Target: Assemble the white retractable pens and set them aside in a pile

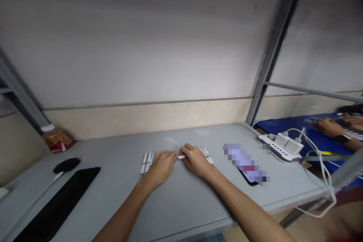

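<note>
Over the middle of the grey desk [181, 204], my left hand [161, 166] and my right hand [195, 162] meet with their fingers closed. A short white length of a pen [181, 157] shows between them, held from both sides; the fingers hide the rest of it. Beside my left hand, several white pens [146, 162] with dark bands lie in a row, partly covered by that hand. Another row of similar white pens [208, 155] lies just right of my right hand, partly hidden behind it.
A phone [246, 166] lies on the right, near a white power strip [279, 149] with plugged-in chargers and cables. To the left are a black tablet-like slab [62, 200], a black round pad [66, 165] and a bottle [56, 138]. Another person's hands [330, 126] rest at a blue-topped desk.
</note>
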